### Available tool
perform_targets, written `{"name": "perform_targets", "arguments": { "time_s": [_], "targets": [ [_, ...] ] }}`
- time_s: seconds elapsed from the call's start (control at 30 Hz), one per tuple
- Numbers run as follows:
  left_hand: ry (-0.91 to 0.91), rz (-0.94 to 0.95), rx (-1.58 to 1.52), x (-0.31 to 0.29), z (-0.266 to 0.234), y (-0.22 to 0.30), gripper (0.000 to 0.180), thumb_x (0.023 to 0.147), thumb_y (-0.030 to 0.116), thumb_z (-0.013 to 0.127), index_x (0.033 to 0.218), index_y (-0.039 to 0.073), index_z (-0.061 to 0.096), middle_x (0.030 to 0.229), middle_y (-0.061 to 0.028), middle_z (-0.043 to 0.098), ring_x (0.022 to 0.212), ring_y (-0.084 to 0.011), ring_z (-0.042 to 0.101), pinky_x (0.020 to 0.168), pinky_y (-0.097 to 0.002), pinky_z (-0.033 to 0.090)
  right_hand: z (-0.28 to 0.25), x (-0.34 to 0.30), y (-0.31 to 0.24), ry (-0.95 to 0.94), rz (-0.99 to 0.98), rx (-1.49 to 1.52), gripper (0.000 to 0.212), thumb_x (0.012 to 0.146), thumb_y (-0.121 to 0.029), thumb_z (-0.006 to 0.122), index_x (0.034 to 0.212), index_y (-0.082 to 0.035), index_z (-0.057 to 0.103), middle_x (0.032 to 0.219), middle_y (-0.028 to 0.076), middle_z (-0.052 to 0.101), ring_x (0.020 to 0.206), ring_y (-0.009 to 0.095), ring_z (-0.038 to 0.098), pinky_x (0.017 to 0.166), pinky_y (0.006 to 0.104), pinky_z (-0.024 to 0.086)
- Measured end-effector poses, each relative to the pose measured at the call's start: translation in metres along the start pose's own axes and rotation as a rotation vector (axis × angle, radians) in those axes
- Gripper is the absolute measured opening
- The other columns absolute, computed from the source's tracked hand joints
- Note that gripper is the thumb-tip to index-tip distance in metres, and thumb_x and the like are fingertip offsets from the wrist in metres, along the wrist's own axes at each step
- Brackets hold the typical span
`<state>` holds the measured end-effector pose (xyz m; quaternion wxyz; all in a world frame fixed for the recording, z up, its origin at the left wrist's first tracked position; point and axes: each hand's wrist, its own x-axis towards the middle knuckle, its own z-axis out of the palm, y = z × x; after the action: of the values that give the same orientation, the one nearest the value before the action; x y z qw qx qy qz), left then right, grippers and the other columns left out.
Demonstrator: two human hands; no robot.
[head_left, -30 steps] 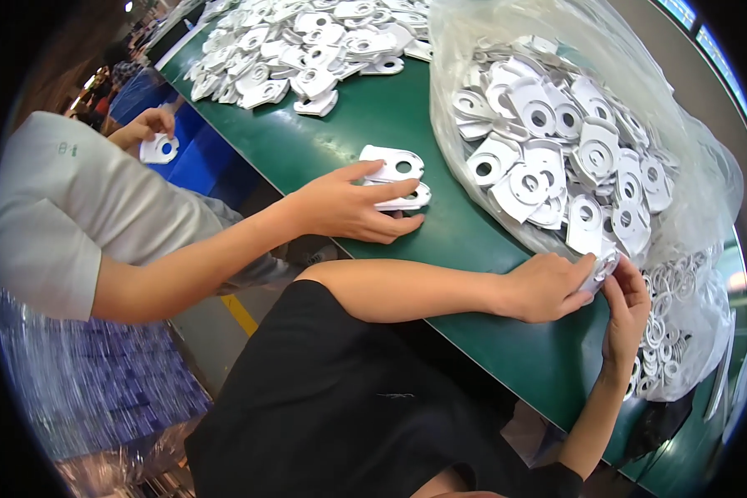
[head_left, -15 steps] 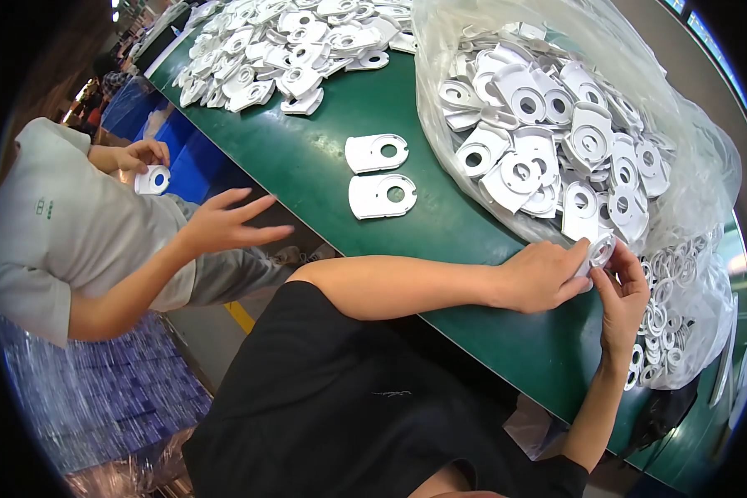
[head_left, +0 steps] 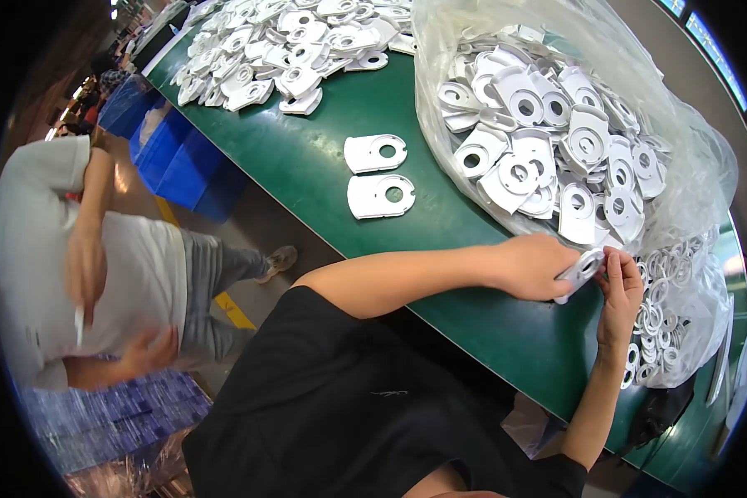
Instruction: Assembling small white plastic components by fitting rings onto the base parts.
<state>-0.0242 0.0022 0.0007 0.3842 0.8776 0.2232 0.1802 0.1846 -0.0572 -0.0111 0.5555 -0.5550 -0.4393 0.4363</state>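
My left hand [head_left: 533,267] is closed around a white plastic cover plate [head_left: 587,267] that has a round hole toward its rounded end. The plate is held tilted above the green table. At its rounded end is my right hand [head_left: 622,290], thumb and fingers drawn together at the plate's edge; the exact contact is partly hidden. Close by the right hand, many white plastic rings [head_left: 657,315] lie in a clear bag. Beyond both hands, a large clear plastic bag [head_left: 436,116] holds a heap of similar white cover plates [head_left: 585,141].
Two white plates, an upper one [head_left: 375,153] and a lower one [head_left: 382,197], lie side by side on the green table [head_left: 307,178]. A pile of plates [head_left: 299,54] covers the far left. Left of the table stand a co-worker [head_left: 124,274] and blue bins [head_left: 187,166].
The plate in my hands has turned and come slightly nearer to me, its hole more visible. My right fingers have shifted along its edge. The co-worker has moved back from the table and turned.
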Motion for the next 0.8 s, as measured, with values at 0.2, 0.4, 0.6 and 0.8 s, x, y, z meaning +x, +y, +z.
{"name": "perform_targets", "arguments": {
  "time_s": [0.2,0.4,0.6,0.8],
  "targets": [
    [-0.201,-0.202,-0.008,-0.027,-0.107,-0.002,0.033,0.087,0.031,0.055,0.092,-0.001,0.059,0.072,-0.0108,0.062,0.067,-0.0199,0.060,0.062,-0.0336,0.048,-0.004,-0.002,-0.003,0.034,-0.076,-0.155,0.019,0.094,-0.017,0.058,0.103,-0.001,0.063,0.089,0.002,0.064,0.073,0.005,0.052,0.071,0.0197,0.043],
    [0.634,-0.496,-0.404,-0.089,-0.286,-0.082,0.052,0.098,0.046,0.039,0.123,0.002,0.050,0.105,-0.0110,0.063,0.088,-0.0209,0.060,0.083,-0.0382,0.050,0.010,-0.005,-0.010,-0.002,-0.107,-0.246,0.015,0.091,-0.010,0.059,0.100,0.001,0.064,0.087,0.003,0.065,0.071,0.006,0.052,0.068,0.0195,0.042],
    [0.853,-0.415,0.025,-0.116,-0.261,-0.072,0.041,0.092,0.036,0.054,0.115,0.002,0.056,0.096,-0.0050,0.063,0.089,-0.0125,0.058,0.075,-0.0276,0.048,0.004,-0.002,-0.007,0.013,-0.095,-0.256,0.016,0.091,-0.010,0.059,0.101,0.002,0.064,0.087,0.004,0.065,0.072,0.006,0.053,0.068,0.0192,0.042],
    [-0.047,-0.507,0.291,-0.134,-0.169,-0.042,0.046,0.076,0.028,0.072,0.112,0.003,0.056,0.091,-0.0106,0.061,0.087,-0.0258,0.060,0.077,-0.0340,0.049,0.000,-0.003,-0.007,0.021,-0.096,-0.290,0.017,0.091,-0.011,0.059,0.103,0.001,0.063,0.087,0.003,0.065,0.071,0.006,0.051,0.069,0.0196,0.042]
  ]
}}
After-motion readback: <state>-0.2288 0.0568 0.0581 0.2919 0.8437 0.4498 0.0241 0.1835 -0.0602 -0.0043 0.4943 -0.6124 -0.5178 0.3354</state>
